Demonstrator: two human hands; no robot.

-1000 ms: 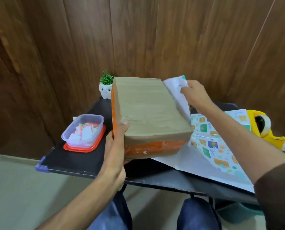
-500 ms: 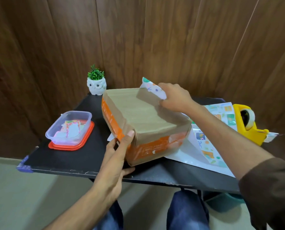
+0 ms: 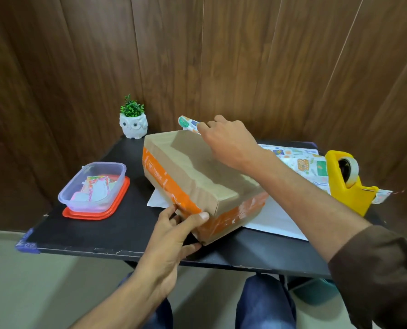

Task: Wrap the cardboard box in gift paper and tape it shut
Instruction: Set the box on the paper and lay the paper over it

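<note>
A brown cardboard box (image 3: 193, 172) with orange tape bands lies flat on the black table (image 3: 107, 231), on top of a sheet of gift paper (image 3: 299, 162) with its white side up. My left hand (image 3: 174, 233) grips the box's near corner, thumb on the front face. My right hand (image 3: 228, 141) reaches over the box top and pinches the far edge of the paper (image 3: 188, 123), which curls up behind the box. A yellow tape dispenser (image 3: 347, 181) stands at the right.
A clear plastic container (image 3: 93, 184) on a red lid holds paper bits at the left. A white owl pot with a green plant (image 3: 133, 122) stands at the back by the wooden wall. My knees show below the table's front edge.
The box has come down from a raised tilt to lie flat on the paper. My right hand carried the paper's edge leftwards along the box's far side.
</note>
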